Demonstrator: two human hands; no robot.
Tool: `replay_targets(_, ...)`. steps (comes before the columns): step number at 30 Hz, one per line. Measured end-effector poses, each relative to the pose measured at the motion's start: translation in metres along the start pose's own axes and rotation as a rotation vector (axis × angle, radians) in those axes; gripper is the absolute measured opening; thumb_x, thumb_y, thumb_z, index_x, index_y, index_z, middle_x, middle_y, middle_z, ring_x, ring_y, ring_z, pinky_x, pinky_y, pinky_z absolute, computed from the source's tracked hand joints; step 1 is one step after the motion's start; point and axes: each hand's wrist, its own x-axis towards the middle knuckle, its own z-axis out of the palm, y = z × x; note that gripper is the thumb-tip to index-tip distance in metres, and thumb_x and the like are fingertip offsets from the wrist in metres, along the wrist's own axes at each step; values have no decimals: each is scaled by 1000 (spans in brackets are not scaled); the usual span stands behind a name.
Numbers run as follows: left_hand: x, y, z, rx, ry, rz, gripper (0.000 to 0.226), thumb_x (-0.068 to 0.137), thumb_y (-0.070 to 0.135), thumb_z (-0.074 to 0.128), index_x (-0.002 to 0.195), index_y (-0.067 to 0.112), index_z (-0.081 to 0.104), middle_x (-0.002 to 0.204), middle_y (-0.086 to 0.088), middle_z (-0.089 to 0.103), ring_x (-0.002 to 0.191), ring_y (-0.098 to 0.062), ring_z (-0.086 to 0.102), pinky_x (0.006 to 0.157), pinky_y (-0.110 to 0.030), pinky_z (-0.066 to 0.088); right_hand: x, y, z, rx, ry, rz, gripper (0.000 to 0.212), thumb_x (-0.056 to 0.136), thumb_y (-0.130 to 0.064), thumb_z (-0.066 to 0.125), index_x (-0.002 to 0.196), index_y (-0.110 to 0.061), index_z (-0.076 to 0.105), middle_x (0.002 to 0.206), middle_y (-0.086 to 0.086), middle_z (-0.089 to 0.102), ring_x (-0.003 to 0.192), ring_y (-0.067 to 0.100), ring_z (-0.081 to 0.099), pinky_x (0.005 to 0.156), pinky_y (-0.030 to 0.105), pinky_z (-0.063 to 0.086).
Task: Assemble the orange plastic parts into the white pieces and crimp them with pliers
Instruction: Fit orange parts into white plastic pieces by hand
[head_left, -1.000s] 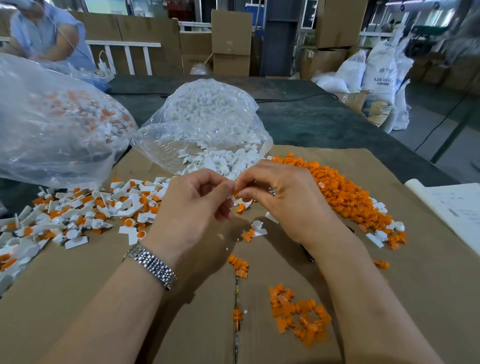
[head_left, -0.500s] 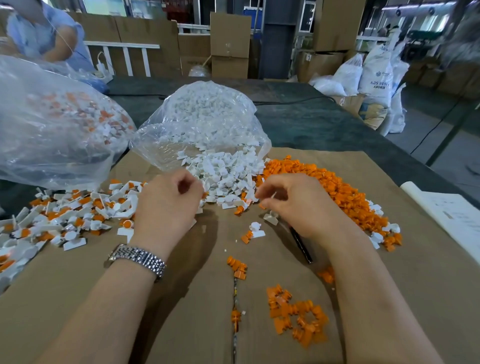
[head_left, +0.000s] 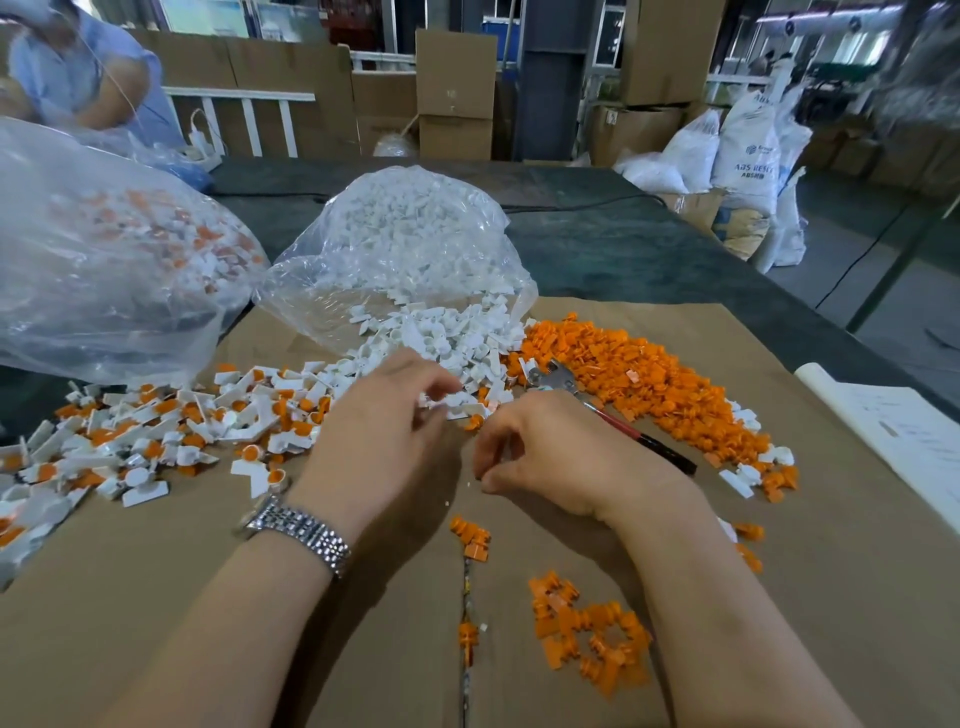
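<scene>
From the head camera, hard little moulded orange plastic parts (head_left: 649, 374) lie in a thick drift on the right of a matt brown cardboard sheet (head_left: 857, 571), with a smaller scatter (head_left: 587, 634) near the front edge by the right forearm. Glossy white pieces (head_left: 441, 338) spill from a crinkled clear bag (head_left: 405, 249). Joined white-and-orange pieces (head_left: 156, 431) spread out to the left, below a second, fuller bag (head_left: 104, 249).

The pliers (head_left: 597, 410), steel-headed with a red and black handle, lie beside the orange drift, just behind the right hand (head_left: 550, 457). That hand's fingers are curled inward; whether they hold anything I cannot tell. The left hand (head_left: 384, 421) reaches loosely, fingertips at the white pieces, grip unclear.

Bare cardboard lies between the forearms. Beyond it are a dark tabletop (head_left: 623, 244), stacked cartons (head_left: 454, 93) and white sacks (head_left: 743, 150).
</scene>
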Motion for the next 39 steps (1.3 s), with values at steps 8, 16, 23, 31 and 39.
replay_targets(8,-3,10,14,-237,-187,43,36,95,27,67,127,43,59,104,24,63,85,2,61,68,-18,53,-2,17,-17,219,363,134,13,90,-22,75,103,-27,72,91,-11,66,81,2,63,71,17,49)
replay_targets(16,-3,20,27,-35,-331,186,23,101,25,61,121,30,71,107,14,55,82,-1,54,71,-7,39,-1,19,-18,273,486,211,6,90,-20,74,86,-24,74,76,-10,70,76,3,66,71,18,51)
replay_targets(23,2,8,11,-589,-152,-298,6,90,20,74,90,26,72,70,6,71,62,-10,68,56,-17,51,-7,10,-25,622,481,200,4,95,-18,68,93,-18,71,76,-2,76,71,6,73,59,15,52)
replay_targets(31,4,6,-1,-1464,-170,-454,26,79,-4,72,102,4,79,93,-15,73,79,-20,71,76,-26,59,-15,-3,-30,686,413,11,4,95,-26,69,95,-24,72,80,-2,74,75,5,70,76,20,57)
replay_targets(39,4,8,-4,-1392,-145,-394,27,74,2,73,100,5,80,93,-16,75,81,-20,72,71,-24,60,-11,-11,-22,510,448,13,3,95,-24,69,93,-22,71,77,-10,68,71,3,65,62,13,47)
